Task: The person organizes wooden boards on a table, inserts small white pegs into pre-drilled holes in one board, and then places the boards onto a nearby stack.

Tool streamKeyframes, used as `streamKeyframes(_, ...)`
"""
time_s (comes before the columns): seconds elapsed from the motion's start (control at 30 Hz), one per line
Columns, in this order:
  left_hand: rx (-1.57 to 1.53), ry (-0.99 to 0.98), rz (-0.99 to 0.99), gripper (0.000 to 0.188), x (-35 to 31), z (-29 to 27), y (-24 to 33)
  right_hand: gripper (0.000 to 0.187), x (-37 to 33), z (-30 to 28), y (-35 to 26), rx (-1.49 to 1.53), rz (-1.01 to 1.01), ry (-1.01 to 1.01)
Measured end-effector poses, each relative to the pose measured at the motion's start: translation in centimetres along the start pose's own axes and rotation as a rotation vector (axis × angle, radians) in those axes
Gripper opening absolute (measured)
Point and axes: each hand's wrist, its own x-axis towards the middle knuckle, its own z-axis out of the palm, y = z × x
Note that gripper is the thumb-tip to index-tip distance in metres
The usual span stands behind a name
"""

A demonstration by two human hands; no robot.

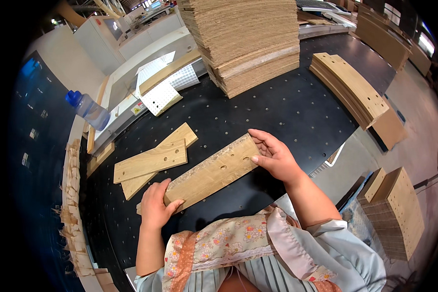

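Between my two hands I hold a long wood-grain board with a few round holes toward its right end and a rough particle edge along its far side. My left hand is closed around its left end, the thumb lying on top. At the right end, my right hand grips it with the thumb on the face and the fingers at the far corner. Left of the board, two similar drilled boards, an upper one and a lower one, lie crossed on the black table.
A tall stack of boards stands at the far middle. Drilled panels are piled at the right, and another stack stands lower right. A blue-capped bottle and white perforated sheets are at the left.
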Motion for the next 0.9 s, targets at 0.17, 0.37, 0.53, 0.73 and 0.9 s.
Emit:
streamKeyframes(0.17,0.016,0.131,-0.015,0.044,-1.1,0.8,0.0,0.058,0.1,-1.0,0.1,-0.172,-0.016,-0.072)
streamKeyframes(0.37,0.081,0.182,-0.014,0.041,-2.2,0.8,-0.2,0.052,0.6,-0.2,0.8,-0.171,-0.074,-0.139)
streamKeyframes(0.53,0.079,0.025,-0.045,0.04,-2.3,0.0,-1.1,0.049,-0.4,0.1,3.8,-0.039,0.151,-0.132)
streamKeyframes(0.73,0.145,-0.124,-0.135,0.04,-1.4,-0.4,-0.7,0.049,-0.3,0.3,4.3,-0.245,0.29,-0.122)
streamKeyframes(0.9,0.146,-0.106,-0.092,0.039,-0.4,0.1,0.6,0.047,-0.6,-0.1,4.5,-0.385,0.277,-0.105)
